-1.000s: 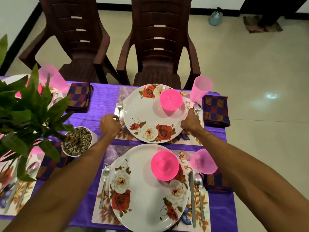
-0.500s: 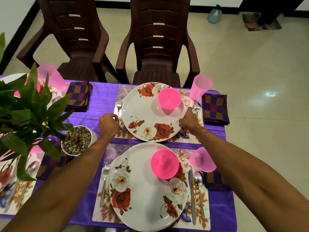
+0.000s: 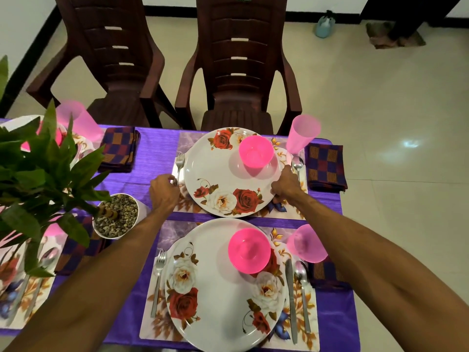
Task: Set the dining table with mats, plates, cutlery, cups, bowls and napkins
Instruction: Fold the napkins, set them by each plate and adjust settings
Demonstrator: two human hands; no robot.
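Potted plant (image 3: 50, 174) crowds the left; bare cloth (image 3: 154, 156) opens beside far mat (image 3: 188, 141)

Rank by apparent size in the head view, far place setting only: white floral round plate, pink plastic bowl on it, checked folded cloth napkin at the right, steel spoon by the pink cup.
1. White floral round plate
2. Checked folded cloth napkin
3. Pink plastic bowl
4. Steel spoon
All four sit at similar depth, so nearness doesn't skew the order.

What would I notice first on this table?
Two hot-pink bowls pop: the far bowl on the far rose plate, the near bowl on the near rose plate. The left hand pinches the fork beside the far rose plate; the right hand touches its right rim. A leafy potted plant fills the left side.
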